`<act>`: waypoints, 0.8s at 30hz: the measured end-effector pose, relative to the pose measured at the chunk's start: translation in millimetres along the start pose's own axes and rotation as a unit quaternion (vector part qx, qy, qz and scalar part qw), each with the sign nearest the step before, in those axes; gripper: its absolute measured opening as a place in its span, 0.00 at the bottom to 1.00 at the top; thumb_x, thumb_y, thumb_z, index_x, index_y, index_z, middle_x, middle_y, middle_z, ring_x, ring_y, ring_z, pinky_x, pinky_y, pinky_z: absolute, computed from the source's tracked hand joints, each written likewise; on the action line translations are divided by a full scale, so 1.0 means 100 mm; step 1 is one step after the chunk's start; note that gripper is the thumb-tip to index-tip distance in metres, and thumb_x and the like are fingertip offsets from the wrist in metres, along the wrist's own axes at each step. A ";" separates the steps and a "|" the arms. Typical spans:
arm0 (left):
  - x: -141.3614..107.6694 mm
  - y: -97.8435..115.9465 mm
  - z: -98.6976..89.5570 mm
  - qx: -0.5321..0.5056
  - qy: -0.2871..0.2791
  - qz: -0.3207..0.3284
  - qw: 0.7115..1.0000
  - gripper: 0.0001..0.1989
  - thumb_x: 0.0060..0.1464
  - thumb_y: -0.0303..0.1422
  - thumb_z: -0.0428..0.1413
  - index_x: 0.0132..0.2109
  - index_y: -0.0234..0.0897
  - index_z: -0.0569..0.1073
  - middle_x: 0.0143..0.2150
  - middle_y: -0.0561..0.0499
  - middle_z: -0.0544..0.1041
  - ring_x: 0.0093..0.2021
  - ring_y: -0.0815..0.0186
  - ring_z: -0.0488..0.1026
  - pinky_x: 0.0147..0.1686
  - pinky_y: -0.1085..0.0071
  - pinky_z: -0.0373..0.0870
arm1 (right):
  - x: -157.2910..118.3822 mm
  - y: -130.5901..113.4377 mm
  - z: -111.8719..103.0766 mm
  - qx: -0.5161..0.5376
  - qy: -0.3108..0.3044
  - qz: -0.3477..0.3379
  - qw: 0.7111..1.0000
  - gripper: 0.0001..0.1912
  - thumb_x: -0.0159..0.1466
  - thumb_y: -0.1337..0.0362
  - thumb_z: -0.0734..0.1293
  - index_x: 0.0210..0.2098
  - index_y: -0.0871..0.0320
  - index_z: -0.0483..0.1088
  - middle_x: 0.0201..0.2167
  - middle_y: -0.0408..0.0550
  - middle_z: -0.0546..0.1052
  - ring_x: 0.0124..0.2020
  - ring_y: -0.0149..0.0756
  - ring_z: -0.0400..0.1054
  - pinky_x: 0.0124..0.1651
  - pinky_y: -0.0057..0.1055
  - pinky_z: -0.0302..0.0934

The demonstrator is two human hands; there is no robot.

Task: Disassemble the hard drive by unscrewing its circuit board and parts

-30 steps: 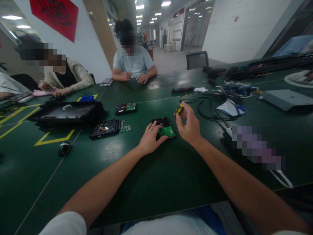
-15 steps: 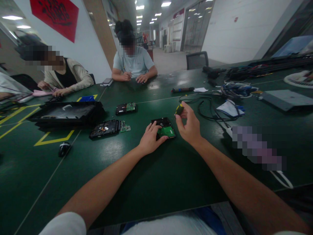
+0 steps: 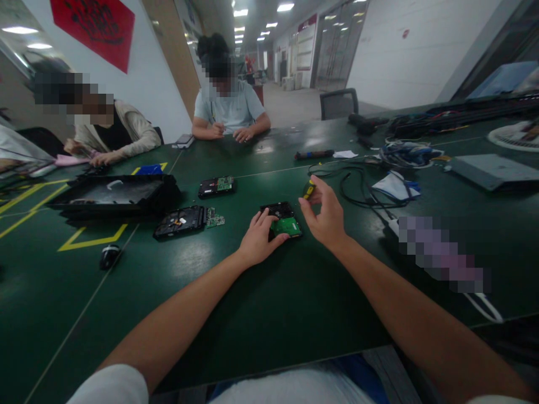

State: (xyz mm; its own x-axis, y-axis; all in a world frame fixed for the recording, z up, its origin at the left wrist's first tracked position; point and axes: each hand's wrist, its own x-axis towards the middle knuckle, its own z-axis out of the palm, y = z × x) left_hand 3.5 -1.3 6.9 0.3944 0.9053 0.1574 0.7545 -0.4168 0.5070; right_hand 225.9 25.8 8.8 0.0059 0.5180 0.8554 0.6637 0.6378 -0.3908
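Observation:
A hard drive (image 3: 288, 226) lies on the green table with its green circuit board facing up. My left hand (image 3: 260, 235) grips it from the left, fingers over its top and thumb along the near edge. Just to the right, my right hand (image 3: 326, 212) pinches the yellow-and-black handle of a screwdriver (image 3: 309, 189) between thumb and fingers, tilted above the table. The screwdriver's shaft is too thin or hidden to make out. Further left lie a second hard drive (image 3: 180, 221) with a loose circuit board (image 3: 215, 217) at its end, and a third hard drive (image 3: 216, 187).
A black tray (image 3: 113, 196) stands at the left, with a computer mouse (image 3: 110, 256) before it. To the right are black cables (image 3: 349, 188), a white-and-blue cloth (image 3: 396, 185), a blurred-out strip (image 3: 442, 253) and a grey metal box (image 3: 497, 171). Two people sit across the table.
The screwdriver handle in my right hand has turned and tilted slightly, with the fingers shifting a little. My left hand and the hard drive stay in place.

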 end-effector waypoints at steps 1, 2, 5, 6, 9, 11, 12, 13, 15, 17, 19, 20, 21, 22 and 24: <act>0.00 0.00 0.00 0.001 -0.001 0.000 1.000 0.28 0.65 0.47 0.61 0.65 0.36 0.71 0.79 0.31 0.59 0.82 0.43 0.48 0.77 0.43 0.51 | 0.00 0.00 0.00 -0.001 0.001 -0.004 1.000 0.30 0.74 0.55 0.64 0.73 0.50 0.58 0.54 0.56 0.78 0.40 0.44 0.77 0.47 0.49 0.80; 0.00 0.00 0.00 0.003 -0.001 0.000 1.000 0.28 0.66 0.47 0.61 0.65 0.35 0.71 0.79 0.31 0.59 0.82 0.43 0.48 0.77 0.43 0.51 | 0.00 -0.01 -0.01 -0.002 0.001 -0.008 1.000 0.29 0.74 0.55 0.65 0.73 0.50 0.59 0.54 0.56 0.78 0.40 0.44 0.77 0.47 0.49 0.80; 0.00 0.00 0.00 0.005 -0.004 -0.005 1.000 0.29 0.66 0.47 0.61 0.65 0.35 0.70 0.79 0.31 0.58 0.82 0.43 0.48 0.77 0.43 0.51 | 0.00 -0.02 -0.01 -0.002 0.003 -0.011 1.000 0.30 0.75 0.56 0.63 0.74 0.50 0.57 0.56 0.58 0.78 0.44 0.45 0.78 0.48 0.49 0.80; 0.00 0.00 0.00 0.004 -0.004 -0.007 1.000 0.29 0.65 0.47 0.61 0.65 0.36 0.70 0.79 0.31 0.57 0.82 0.43 0.48 0.77 0.42 0.52 | 0.00 -0.02 -0.01 -0.001 0.001 -0.009 1.000 0.30 0.76 0.56 0.62 0.74 0.51 0.56 0.58 0.59 0.77 0.45 0.45 0.79 0.49 0.49 0.80; 0.01 0.00 0.00 0.004 -0.006 -0.007 1.000 0.29 0.65 0.48 0.61 0.65 0.36 0.70 0.79 0.31 0.57 0.82 0.44 0.47 0.77 0.43 0.52 | 0.01 -0.02 0.00 0.002 -0.001 -0.005 1.000 0.29 0.77 0.57 0.60 0.75 0.51 0.55 0.60 0.60 0.76 0.46 0.45 0.79 0.50 0.48 0.81; 0.01 -0.01 0.00 0.005 -0.006 -0.004 1.000 0.29 0.66 0.47 0.61 0.65 0.35 0.70 0.79 0.31 0.57 0.82 0.44 0.47 0.77 0.44 0.51 | 0.01 -0.02 0.00 0.002 0.005 -0.007 1.000 0.29 0.76 0.57 0.61 0.74 0.51 0.56 0.58 0.59 0.77 0.44 0.44 0.79 0.48 0.47 0.81; 0.01 -0.01 0.00 0.006 -0.006 -0.003 1.000 0.29 0.66 0.48 0.61 0.65 0.35 0.70 0.79 0.31 0.57 0.82 0.44 0.47 0.77 0.44 0.51 | 0.01 -0.02 -0.01 0.001 0.007 -0.008 1.000 0.29 0.76 0.56 0.62 0.74 0.51 0.57 0.56 0.58 0.78 0.43 0.43 0.78 0.47 0.46 0.81; 0.01 -0.01 0.01 0.005 -0.005 -0.004 1.000 0.29 0.66 0.48 0.61 0.65 0.36 0.70 0.79 0.31 0.57 0.82 0.44 0.47 0.77 0.43 0.51 | 0.01 -0.02 -0.01 -0.001 0.009 -0.008 1.000 0.29 0.75 0.56 0.63 0.73 0.50 0.58 0.55 0.57 0.78 0.42 0.43 0.78 0.46 0.46 0.81; 0.01 -0.02 0.01 0.003 -0.002 -0.003 1.000 0.28 0.65 0.48 0.61 0.65 0.37 0.70 0.79 0.33 0.58 0.82 0.44 0.47 0.77 0.42 0.52 | 0.01 -0.02 -0.01 -0.004 0.007 -0.006 1.000 0.29 0.75 0.55 0.64 0.73 0.50 0.58 0.53 0.56 0.78 0.41 0.43 0.77 0.45 0.46 0.81; 0.01 -0.02 0.01 0.000 0.002 0.000 1.000 0.28 0.65 0.48 0.61 0.65 0.38 0.70 0.79 0.33 0.58 0.82 0.44 0.48 0.76 0.40 0.52 | 0.00 -0.02 -0.01 -0.006 0.003 -0.005 1.000 0.30 0.75 0.55 0.63 0.74 0.50 0.58 0.55 0.57 0.78 0.42 0.43 0.78 0.46 0.47 0.81; 0.01 -0.02 0.01 -0.001 0.003 0.002 1.000 0.27 0.65 0.48 0.61 0.64 0.38 0.70 0.79 0.33 0.59 0.82 0.44 0.48 0.76 0.40 0.52 | 0.00 -0.01 0.00 0.002 -0.003 -0.001 1.000 0.30 0.76 0.56 0.61 0.75 0.50 0.56 0.59 0.59 0.77 0.45 0.45 0.79 0.49 0.48 0.80; 0.01 -0.02 0.01 -0.001 0.002 0.002 1.000 0.28 0.65 0.48 0.61 0.64 0.38 0.70 0.79 0.33 0.58 0.82 0.44 0.48 0.76 0.41 0.52 | 0.00 0.00 0.00 0.009 -0.005 0.002 1.000 0.31 0.76 0.57 0.61 0.76 0.51 0.54 0.62 0.59 0.76 0.48 0.45 0.79 0.51 0.47 0.80; 0.01 -0.02 0.00 0.000 0.000 0.001 1.000 0.28 0.65 0.48 0.61 0.65 0.37 0.70 0.79 0.32 0.58 0.82 0.44 0.48 0.77 0.41 0.52 | -0.01 0.00 0.00 0.016 -0.007 0.005 1.000 0.31 0.76 0.57 0.60 0.76 0.50 0.53 0.64 0.59 0.75 0.50 0.46 0.79 0.52 0.47 0.79; 0.01 -0.02 0.00 0.001 -0.002 -0.001 1.000 0.28 0.65 0.48 0.61 0.65 0.37 0.70 0.79 0.32 0.58 0.82 0.44 0.48 0.77 0.41 0.52 | -0.01 0.01 0.00 0.021 -0.008 0.007 1.000 0.31 0.76 0.57 0.60 0.76 0.50 0.53 0.65 0.59 0.74 0.51 0.46 0.79 0.52 0.47 0.79; 0.00 -0.02 0.00 0.001 -0.006 -0.005 1.000 0.29 0.65 0.48 0.61 0.66 0.35 0.70 0.79 0.30 0.56 0.82 0.43 0.47 0.77 0.42 0.52 | -0.01 0.02 0.00 0.019 -0.005 0.010 1.000 0.31 0.75 0.56 0.63 0.75 0.50 0.55 0.63 0.59 0.75 0.48 0.45 0.79 0.50 0.47 0.80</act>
State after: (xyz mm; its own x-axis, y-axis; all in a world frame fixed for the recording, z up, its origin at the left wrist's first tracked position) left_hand 2.5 -0.3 5.8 0.3932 0.9082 0.1430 0.7590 -0.4085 0.5070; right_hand 226.9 26.8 7.0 0.0118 0.5360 0.8442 0.6352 0.6480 -0.4203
